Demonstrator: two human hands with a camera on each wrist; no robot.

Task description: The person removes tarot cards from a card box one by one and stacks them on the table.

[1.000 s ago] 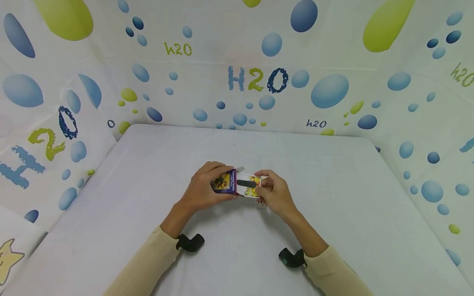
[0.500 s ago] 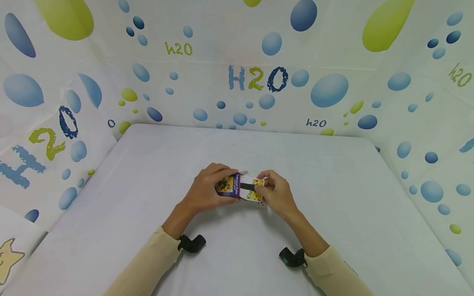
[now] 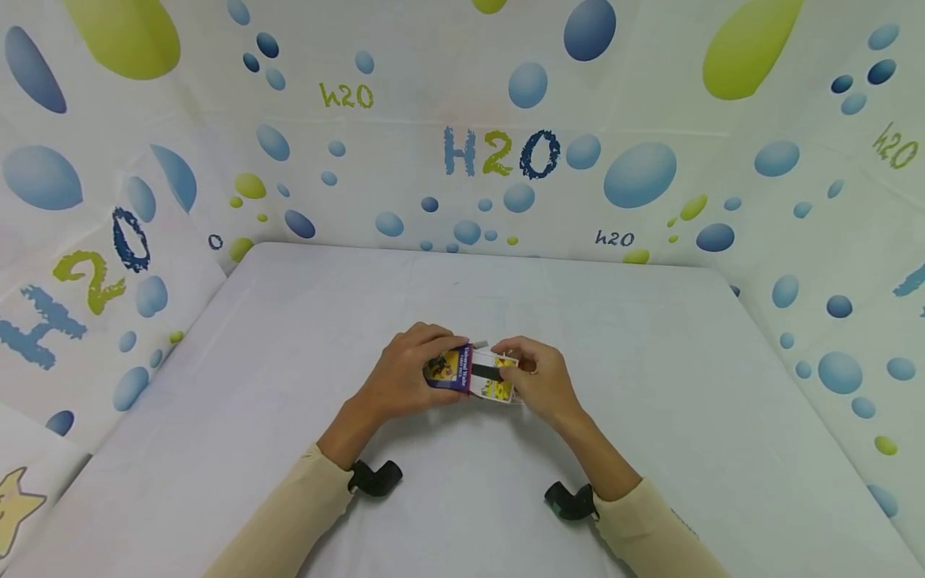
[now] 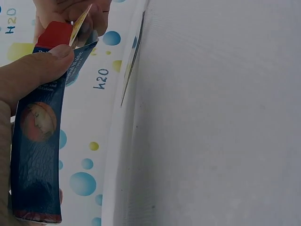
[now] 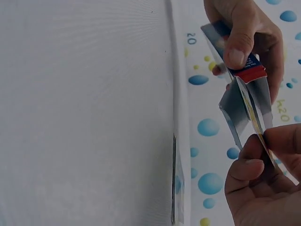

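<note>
My left hand (image 3: 405, 373) grips a dark blue tarot card box (image 3: 450, 368) around its sides, thumb across the top edge. Yellow and white cards (image 3: 495, 388) stick out of the box's open right end. Between thumb and fingers, my right hand (image 3: 545, 379) pinches their outer end. In the right wrist view, the box's side flaps (image 5: 233, 106) spread apart and a thin card (image 5: 255, 117) stands between them, its inner part hidden in the box. A red end flap (image 4: 55, 35) shows in the left wrist view.
Below the hands, a few thin flat cards (image 5: 173, 179) lie on the white-covered table (image 3: 462, 498), mostly hidden in the head view by the right hand. A white cloth wall (image 3: 405, 160) with blue and green drops rises behind the table. Black camera mounts (image 3: 377, 478) sit at both wrists.
Both hands have shifted slightly right and nearer the body with the box and cards, which tilt more. The right thumb has moved onto the cards' face. The card on the table is now more covered.
</note>
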